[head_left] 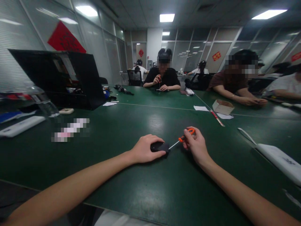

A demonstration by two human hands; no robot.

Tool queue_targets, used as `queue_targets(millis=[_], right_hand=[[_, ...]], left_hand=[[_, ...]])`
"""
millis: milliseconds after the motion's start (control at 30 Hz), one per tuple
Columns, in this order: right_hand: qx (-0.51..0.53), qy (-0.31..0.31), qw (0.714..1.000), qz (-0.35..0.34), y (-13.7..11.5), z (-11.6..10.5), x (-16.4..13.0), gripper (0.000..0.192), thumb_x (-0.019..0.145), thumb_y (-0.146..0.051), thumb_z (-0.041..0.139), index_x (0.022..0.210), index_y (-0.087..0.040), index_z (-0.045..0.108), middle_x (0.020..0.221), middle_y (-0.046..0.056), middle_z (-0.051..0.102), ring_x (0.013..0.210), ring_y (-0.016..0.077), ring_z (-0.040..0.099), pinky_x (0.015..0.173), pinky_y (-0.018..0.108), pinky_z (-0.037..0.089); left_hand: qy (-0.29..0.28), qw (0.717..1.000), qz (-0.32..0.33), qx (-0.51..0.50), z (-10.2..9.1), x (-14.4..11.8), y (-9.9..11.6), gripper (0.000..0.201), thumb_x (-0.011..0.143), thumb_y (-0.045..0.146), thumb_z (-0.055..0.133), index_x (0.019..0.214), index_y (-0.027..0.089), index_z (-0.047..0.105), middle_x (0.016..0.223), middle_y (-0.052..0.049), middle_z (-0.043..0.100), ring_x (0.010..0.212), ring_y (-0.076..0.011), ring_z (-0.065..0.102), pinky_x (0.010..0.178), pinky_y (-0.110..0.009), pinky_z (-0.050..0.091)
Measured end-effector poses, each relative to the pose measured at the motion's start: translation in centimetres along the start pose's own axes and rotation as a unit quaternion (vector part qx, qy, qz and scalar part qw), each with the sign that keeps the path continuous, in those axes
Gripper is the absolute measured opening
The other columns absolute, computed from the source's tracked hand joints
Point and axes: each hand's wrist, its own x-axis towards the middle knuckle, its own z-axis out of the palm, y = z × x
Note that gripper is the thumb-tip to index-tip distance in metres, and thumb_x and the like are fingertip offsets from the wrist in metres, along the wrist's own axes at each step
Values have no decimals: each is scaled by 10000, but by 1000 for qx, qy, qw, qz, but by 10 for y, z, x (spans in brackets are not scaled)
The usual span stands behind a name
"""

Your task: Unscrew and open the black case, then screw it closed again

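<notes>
My left hand [144, 148] presses small black device [160, 146] flat on green bench [131, 125], fingers over its top. My right hand [195, 145] clamps orange-handled screwdriver [182, 138], tip touching device's right edge. Device looks closed up, no loose screws or removed parts visible; work seems early. Screw head hidden under tip. Device type hard to tell, half covered by fingers.
</notes>
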Motion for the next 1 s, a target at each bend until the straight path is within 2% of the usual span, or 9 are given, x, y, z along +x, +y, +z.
queue_targets(millis=[133, 233, 367, 500, 633, 700, 800, 933, 1000], right_hand=[[-27, -21, 999, 18, 1, -1, 1, 493, 797, -631, 646, 1010, -222, 473, 550, -65, 541, 396, 120, 502, 358, 204, 376], [-81, -53, 995, 30, 3, -6, 5, 474, 797, -661, 623, 894, -217, 488, 502, -72, 489, 390, 131, 483, 369, 228, 381], [-195, -105, 975, -7, 3, -19, 15, 457, 817, -635, 617, 699, -202, 532, 498, -47, 474, 407, 119, 423, 396, 238, 319], [-303, -202, 927, -85, -2, -35, 23, 435, 862, -525, 612, 589, -187, 612, 529, -16, 513, 507, 131, 443, 501, 258, 305], [-368, -287, 873, -141, -7, -43, 27, 276, 848, -438, 662, 703, -206, 707, 598, -11, 593, 547, 144, 499, 561, 273, 318], [-391, -288, 859, -165, -9, -43, 26, 252, 847, -427, 675, 733, -204, 697, 668, 6, 615, 601, 159, 523, 596, 280, 333], [-432, -253, 836, -222, -11, -42, 24, 291, 869, -468, 662, 780, -191, 652, 776, 39, 611, 660, 176, 531, 623, 286, 359], [-509, -245, 755, -332, -7, -34, 14, 320, 953, -477, 551, 903, -169, 619, 861, 78, 633, 693, 188, 587, 625, 282, 426], [-524, -252, 733, -352, -4, -27, 9, 297, 982, -437, 509, 975, -163, 622, 883, 93, 653, 751, 210, 615, 659, 294, 448]], left_hand=[[8, 1000, 5, -10, 1, 0, -1, 356, 791, 439, 718, 1085, 243, 680, 1071, -47, 730, 980, -235, 659, 900, -376, 492], [6, 1000, 10, -7, 1, 0, 0, 362, 783, 428, 728, 1082, 230, 678, 1066, -45, 727, 976, -230, 657, 897, -371, 492], [8, 1000, 11, -10, 1, -2, 1, 372, 782, 430, 730, 1083, 218, 679, 1065, -50, 725, 967, -226, 655, 893, -369, 495], [11, 1000, 7, -19, 1, -2, 0, 380, 783, 443, 726, 1092, 228, 678, 1070, -58, 723, 975, -237, 657, 900, -382, 500], [12, 999, 6, -31, 2, -2, -1, 379, 797, 443, 711, 1105, 227, 670, 1077, -66, 719, 982, -241, 653, 900, -385, 502], [11, 999, 8, -36, 2, -2, -2, 383, 802, 443, 708, 1111, 221, 667, 1083, -70, 716, 986, -240, 650, 901, -383, 500], [11, 999, 13, -39, 1, -3, -2, 390, 806, 435, 710, 1125, 215, 663, 1100, -76, 711, 997, -241, 643, 909, -384, 493], [12, 999, 25, -44, 1, -3, -2, 372, 822, 395, 705, 1131, 192, 658, 1097, -77, 708, 988, -228, 639, 908, -370, 486], [17, 998, 30, -45, 2, -3, -2, 367, 824, 379, 707, 1127, 176, 659, 1090, -79, 707, 988, -222, 636, 911, -363, 484]])
